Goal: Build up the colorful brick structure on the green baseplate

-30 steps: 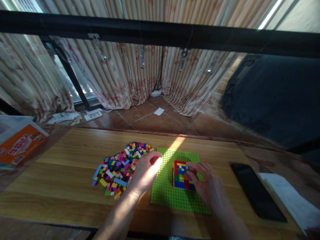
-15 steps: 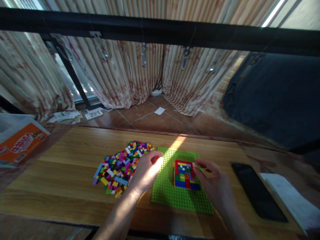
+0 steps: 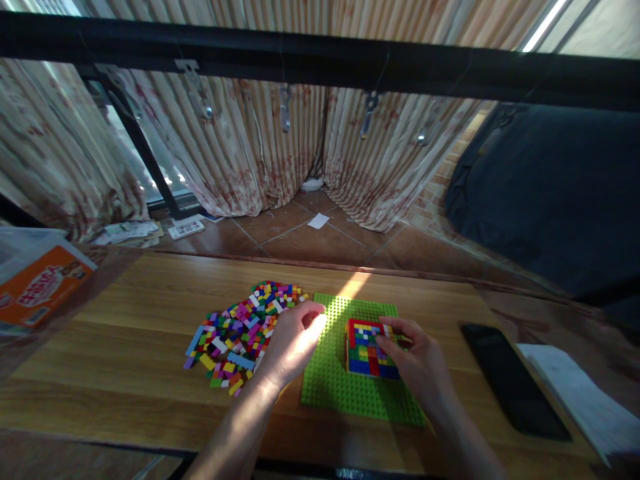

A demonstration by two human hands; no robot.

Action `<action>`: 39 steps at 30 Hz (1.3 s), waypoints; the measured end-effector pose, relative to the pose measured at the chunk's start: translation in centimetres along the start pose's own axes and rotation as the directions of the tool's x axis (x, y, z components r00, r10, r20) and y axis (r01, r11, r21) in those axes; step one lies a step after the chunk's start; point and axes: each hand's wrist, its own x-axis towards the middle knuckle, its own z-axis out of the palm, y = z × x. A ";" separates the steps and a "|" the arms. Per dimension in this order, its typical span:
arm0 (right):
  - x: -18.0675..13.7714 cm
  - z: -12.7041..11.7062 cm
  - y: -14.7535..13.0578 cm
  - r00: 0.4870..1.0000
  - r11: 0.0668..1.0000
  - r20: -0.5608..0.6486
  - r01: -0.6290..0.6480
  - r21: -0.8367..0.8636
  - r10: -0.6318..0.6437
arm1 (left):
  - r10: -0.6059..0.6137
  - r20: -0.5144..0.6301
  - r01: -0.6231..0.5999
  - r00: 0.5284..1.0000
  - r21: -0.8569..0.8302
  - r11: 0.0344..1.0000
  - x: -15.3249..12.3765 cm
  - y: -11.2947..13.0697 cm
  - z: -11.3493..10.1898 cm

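Observation:
A green studded baseplate (image 3: 345,393) lies on the wooden table, with a small multicoloured brick block (image 3: 364,348) built on it. My right hand (image 3: 417,363) rests against the block's right side, fingers curled and pinched at its top edge. My left hand (image 3: 293,340) sits on the baseplate's left edge, fingers curled closed, between the block and a heap of loose coloured bricks (image 3: 240,330). What its fingers hold, if anything, is hidden.
A black phone (image 3: 513,380) lies to the right of the baseplate, with a white notebook (image 3: 575,400) beyond it. An orange box (image 3: 35,290) sits at the table's far left. Curtains and a tiled floor lie behind the table.
My right hand drew back off the block to its right, then came in again against its right edge. My left hand has stayed in place.

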 end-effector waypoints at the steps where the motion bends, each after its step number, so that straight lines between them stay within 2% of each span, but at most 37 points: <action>1: 0.0 0.1 0.0 0.999 0.998 0.010 -0.044 0.041 0.044 | 0.000 0.004 0.000 1.000 0.001 1.000 0.0 0.0 0.0; 5: 0.0 0.2 -0.6 0.984 0.970 0.036 -0.176 0.166 0.172 | 0.001 0.006 -0.001 1.000 0.005 1.000 -0.1 -0.1 -0.1; 9: -0.2 0.4 -1.6 0.970 0.943 0.026 -0.240 0.229 0.240 | 0.003 0.004 -0.003 1.000 0.009 1.000 0.0 0.0 -0.1; 18: -0.3 0.4 -2.2 0.955 0.909 0.052 -0.293 0.297 0.291 | 0.003 0.010 -0.003 1.000 -0.010 1.000 0.1 -0.5 -0.2; 22: -0.3 0.3 -2.5 0.961 0.913 0.080 -0.277 0.299 0.266 | 0.029 -0.010 -0.029 1.000 -0.005 1.000 0.4 -0.8 -0.9; 24: -0.2 0.0 -2.4 0.975 0.924 0.047 -0.220 0.312 0.216 | 0.020 -0.041 -0.021 0.999 -0.013 1.000 0.6 -0.7 -1.5; 27: 0.0 -0.2 -2.3 0.990 0.967 -0.117 -0.052 0.250 0.083 | -0.006 -0.123 0.000 0.992 -0.043 0.999 0.8 -0.5 -2.6; 29: -0.2 0.1 -2.6 0.974 0.989 -0.220 0.081 0.127 -0.052 | -0.003 -0.178 -0.010 0.984 -0.072 0.997 0.9 -0.4 -3.4; 31: -1.0 1.0 -3.3 0.948 0.976 -0.243 0.216 0.012 -0.207 | -0.001 -0.214 -0.020 0.977 -0.096 0.995 1.0 -0.5 -3.9; 32: -1.6 1.6 -3.8 0.938 0.960 -0.210 0.281 -0.009 -0.276 | -0.003 -0.224 -0.021 0.975 -0.103 0.994 1.1 -0.6 -4.1; 34: -3.2 3.2 -4.9 0.919 0.919 -0.040 0.391 -0.040 -0.393 | -0.001 -0.229 -0.021 0.973 -0.096 0.995 1.1 -0.8 -4.4; 35: -4.0 4.1 -5.4 0.892 0.892 0.079 0.449 -0.048 -0.445 | 0.000 -0.227 -0.020 0.974 -0.089 0.996 1.1 -0.9 -4.4; 37: -5.5 5.7 -6.1 0.834 0.859 0.256 0.512 -0.027 -0.489 | -0.001 -0.217 -0.017 0.976 -0.083 0.996 1.0 -1.0 -4.5; 39: -6.6 7.2 -6.5 0.790 0.835 0.335 0.550 -0.018 -0.513 | -0.001 -0.213 -0.014 0.977 -0.070 0.997 0.9 -1.0 -4.5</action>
